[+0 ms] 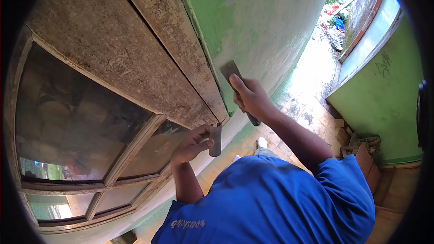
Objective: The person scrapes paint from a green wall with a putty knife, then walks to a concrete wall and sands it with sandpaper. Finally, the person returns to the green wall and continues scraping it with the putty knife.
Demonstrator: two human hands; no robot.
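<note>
My right hand (253, 99) is closed round a scraper (232, 70), its wide flat blade pointing up and its dark handle end showing below the fist. The blade is in front of the green wall (257, 18). Lower and to the left, my left hand (195, 144) pinches a short greyish cylindrical piece (215, 141) between thumb and fingers, close to the bottom corner of a weathered wooden frame (108, 49). The two hands are apart.
Glass panes (77, 113) in worn wooden bars fill the left side. A tiled floor (312, 113) runs toward a bright opening at the upper right. Wooden pieces (361, 147) lie by the green wall at the right.
</note>
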